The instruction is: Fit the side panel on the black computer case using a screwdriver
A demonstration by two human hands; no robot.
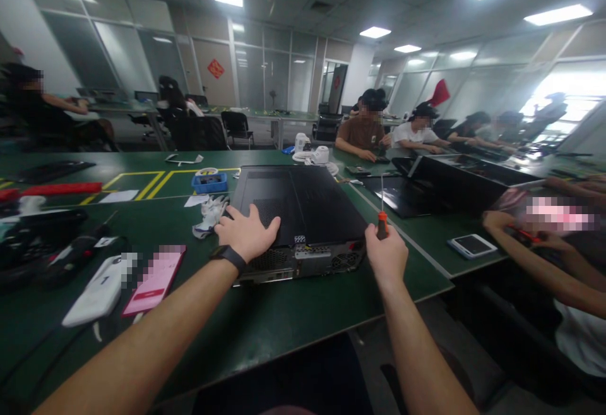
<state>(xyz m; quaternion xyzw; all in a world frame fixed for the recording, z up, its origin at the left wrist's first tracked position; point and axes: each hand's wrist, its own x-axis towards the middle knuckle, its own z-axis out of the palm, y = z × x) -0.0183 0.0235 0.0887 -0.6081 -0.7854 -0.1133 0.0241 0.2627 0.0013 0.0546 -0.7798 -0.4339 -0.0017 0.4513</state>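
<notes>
A black desktop computer case (322, 203) lies on its side on the green table, its rear panel with vents and ports turned toward me. My left hand (249, 233) rests on the near left part of its top, fingers spread, a dark band around the wrist. Just off the case's near right corner, my right hand (387, 256) is closed around the handle of a screwdriver (382, 218). The handle is orange and black, and the thin shaft points upward, clear of the case.
Left of the case lie white gloves (211, 216), a blue tray (209, 182), a pink phone (156, 279), a white phone-like device (97, 292) and a power drill (78, 257). To the right are a tablet-like device (472, 246), an open case (459, 181) and a co-worker's arms (540, 257).
</notes>
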